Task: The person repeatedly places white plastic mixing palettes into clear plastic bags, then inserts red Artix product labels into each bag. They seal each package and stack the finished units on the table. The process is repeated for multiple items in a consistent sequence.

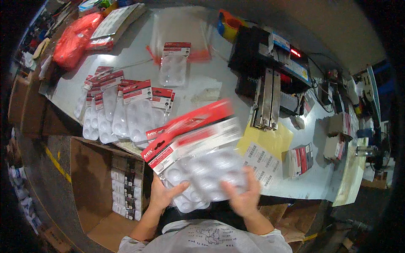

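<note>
In front of my body I hold a small stack of white plastic paint palettes in clear bags with red and white header cards. My left hand grips the stack's lower left, thumb across the front. At the right side, my right hand has its thumb over the front palette; it is slightly blurred, and its other fingers are partly hidden behind the pack. The header cards tilt up to the right and smear with motion. More bagged palettes lie overlapping at the table's left edge.
One bagged palette lies on clear bags at the back. A black sealing machine stands right of it, beyond barcode label sheets and stacked header cards. An open cardboard box holding packs sits below left.
</note>
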The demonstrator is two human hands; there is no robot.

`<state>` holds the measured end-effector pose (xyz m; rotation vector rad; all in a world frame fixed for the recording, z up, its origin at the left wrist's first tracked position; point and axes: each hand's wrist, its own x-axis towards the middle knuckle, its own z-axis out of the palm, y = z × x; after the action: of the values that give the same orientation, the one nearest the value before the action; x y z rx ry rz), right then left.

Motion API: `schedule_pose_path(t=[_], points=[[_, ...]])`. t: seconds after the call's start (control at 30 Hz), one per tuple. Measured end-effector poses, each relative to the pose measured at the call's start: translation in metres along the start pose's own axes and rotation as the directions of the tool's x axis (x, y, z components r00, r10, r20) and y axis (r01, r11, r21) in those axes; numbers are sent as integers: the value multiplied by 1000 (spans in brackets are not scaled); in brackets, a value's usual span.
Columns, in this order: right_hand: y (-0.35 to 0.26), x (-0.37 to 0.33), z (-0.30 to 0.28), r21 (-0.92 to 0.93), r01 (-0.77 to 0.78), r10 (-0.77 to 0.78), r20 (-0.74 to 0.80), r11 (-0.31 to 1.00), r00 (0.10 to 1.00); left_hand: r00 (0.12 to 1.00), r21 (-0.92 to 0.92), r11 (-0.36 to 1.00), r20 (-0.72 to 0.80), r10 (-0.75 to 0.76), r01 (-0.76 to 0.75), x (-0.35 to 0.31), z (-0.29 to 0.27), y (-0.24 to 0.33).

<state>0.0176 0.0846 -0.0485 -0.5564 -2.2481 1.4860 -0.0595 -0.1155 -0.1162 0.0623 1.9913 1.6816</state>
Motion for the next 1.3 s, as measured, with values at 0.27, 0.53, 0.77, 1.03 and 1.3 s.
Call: schedule_pose_path(t=[0.27,0.53,0.77,1.03,1.3], points=[[36,-20,47,-124,-48,63,122,991,990,999,-493,870,31,-17,30,-6,1,-6],[27,-10,39,-218,60,-35,119,974,992,997,-346,935,25,-73,77,-4,4,11],[36,10,20,-218,-154,122,-155,964,980,992,-358,925,32,-125,128,-1,5,15],[-3,-14,11,-156,-197,240,343,968,908,989,-249,958,25,-143,145,-7,-3,-4],[17,-20,42,35,-27,11,389,999,921,990,-335,938,135,-50,93,-12,-9,-3]])
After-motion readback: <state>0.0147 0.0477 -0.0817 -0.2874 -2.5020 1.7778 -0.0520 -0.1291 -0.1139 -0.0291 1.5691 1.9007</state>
